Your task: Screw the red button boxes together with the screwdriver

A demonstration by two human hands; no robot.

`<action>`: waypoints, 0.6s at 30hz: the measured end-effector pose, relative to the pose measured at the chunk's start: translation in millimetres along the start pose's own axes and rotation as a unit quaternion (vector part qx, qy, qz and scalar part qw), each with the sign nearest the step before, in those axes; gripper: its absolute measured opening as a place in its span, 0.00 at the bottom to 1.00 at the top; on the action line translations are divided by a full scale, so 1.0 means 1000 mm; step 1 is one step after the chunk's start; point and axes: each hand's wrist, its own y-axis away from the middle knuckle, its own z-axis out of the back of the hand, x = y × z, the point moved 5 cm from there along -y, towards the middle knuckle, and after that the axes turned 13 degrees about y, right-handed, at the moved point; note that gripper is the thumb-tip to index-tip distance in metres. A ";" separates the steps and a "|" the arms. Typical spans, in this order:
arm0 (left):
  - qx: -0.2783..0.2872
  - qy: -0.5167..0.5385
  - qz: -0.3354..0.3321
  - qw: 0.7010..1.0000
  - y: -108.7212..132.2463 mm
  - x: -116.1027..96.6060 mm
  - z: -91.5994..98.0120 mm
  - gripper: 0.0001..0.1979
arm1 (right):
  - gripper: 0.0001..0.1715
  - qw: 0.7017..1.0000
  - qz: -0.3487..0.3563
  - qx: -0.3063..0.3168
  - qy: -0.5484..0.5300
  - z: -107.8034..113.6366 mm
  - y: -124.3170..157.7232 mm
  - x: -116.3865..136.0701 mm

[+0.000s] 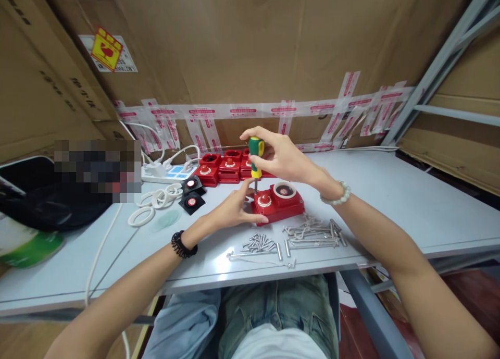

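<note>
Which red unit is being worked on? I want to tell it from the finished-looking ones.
The red unit nearest the person, under the screwdriver, steadied by the left hand; the other red units sit untouched farther back.

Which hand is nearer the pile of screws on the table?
Left. The left hand steadies the red unit just above the pile of screws; the right hand is raised higher, gripping the screwdriver.

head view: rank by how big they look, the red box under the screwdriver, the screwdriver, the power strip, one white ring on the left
1. red box
2. power strip, close to the box but farther from the camera, so unsure
3. screwdriver, partly hidden by the right hand
4. white ring
</note>
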 end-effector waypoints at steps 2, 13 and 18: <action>0.004 0.002 -0.002 1.000 0.000 0.000 0.000 0.48 | 0.16 0.997 -0.028 -0.043 0.065 -0.001 0.001 0.000; 0.004 0.001 -0.012 1.000 0.000 -0.002 -0.001 0.46 | 0.14 1.000 -0.007 -0.009 -0.029 -0.002 0.000 -0.002; 0.011 -0.007 -0.022 1.000 -0.001 -0.002 -0.002 0.43 | 0.11 0.989 -0.070 -0.106 0.076 -0.014 0.002 0.005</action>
